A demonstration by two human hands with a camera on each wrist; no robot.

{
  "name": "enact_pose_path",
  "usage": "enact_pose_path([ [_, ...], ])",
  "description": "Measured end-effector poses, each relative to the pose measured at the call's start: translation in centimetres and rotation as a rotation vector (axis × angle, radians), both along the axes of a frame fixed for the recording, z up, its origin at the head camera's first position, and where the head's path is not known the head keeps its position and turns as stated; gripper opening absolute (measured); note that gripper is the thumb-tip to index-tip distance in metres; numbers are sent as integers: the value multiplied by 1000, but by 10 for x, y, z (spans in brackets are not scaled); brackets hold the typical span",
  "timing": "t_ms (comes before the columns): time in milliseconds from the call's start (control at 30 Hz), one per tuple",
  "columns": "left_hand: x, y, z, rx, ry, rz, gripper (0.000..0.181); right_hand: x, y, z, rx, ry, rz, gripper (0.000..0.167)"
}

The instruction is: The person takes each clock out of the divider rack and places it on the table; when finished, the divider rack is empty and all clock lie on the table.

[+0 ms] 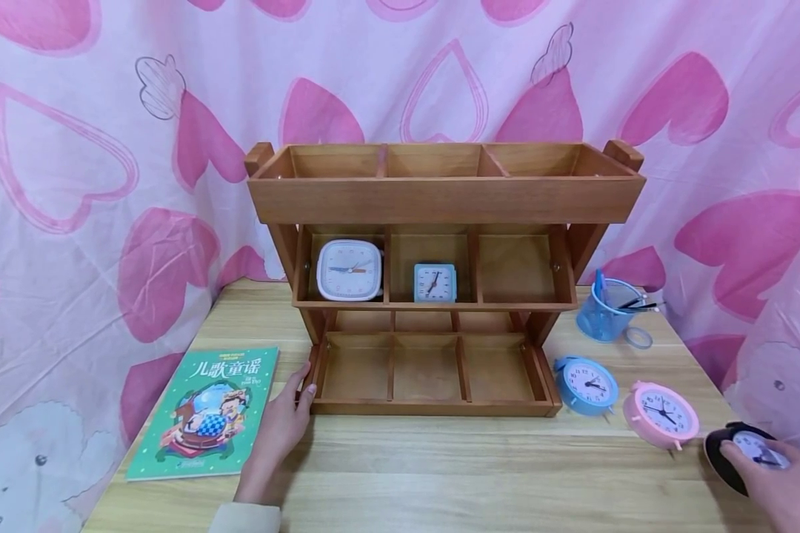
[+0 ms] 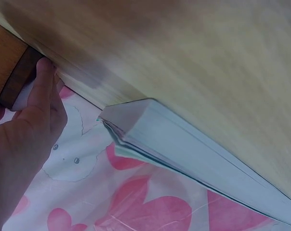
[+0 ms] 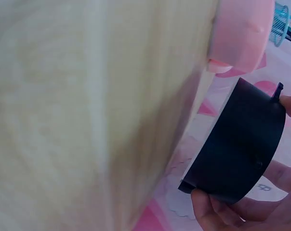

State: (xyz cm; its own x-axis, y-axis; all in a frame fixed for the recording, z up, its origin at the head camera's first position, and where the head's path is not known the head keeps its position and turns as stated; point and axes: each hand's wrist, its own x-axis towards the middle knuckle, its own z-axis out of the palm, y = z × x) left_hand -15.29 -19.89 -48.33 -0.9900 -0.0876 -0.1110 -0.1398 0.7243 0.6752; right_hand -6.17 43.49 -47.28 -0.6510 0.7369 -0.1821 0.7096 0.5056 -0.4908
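Observation:
At the right table edge, my right hand grips a round black alarm clock with a white dial. In the right wrist view the black clock is tilted, with the thumb at one end and fingers at the other. My left hand touches the lower left corner of a wooden three-tier shelf. The left wrist view shows its fingers against the wooden corner. A white square clock and a small teal clock stand in the middle tier's left and centre compartments.
A blue alarm clock and a pink alarm clock sit right of the shelf. Behind them are a blue mesh pen cup and a tape roll. On the left lies a green book. A pink heart-patterned curtain hangs behind.

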Motion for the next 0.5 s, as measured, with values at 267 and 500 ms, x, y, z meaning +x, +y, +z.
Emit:
enact_pose_path([
  [267, 0, 0, -1, 1, 14, -1, 51, -2, 8, -9, 82, -199, 97, 83],
  [500, -1, 0, 0, 6, -2, -3, 52, -3, 4, -5, 128, -289, 127, 80],
])
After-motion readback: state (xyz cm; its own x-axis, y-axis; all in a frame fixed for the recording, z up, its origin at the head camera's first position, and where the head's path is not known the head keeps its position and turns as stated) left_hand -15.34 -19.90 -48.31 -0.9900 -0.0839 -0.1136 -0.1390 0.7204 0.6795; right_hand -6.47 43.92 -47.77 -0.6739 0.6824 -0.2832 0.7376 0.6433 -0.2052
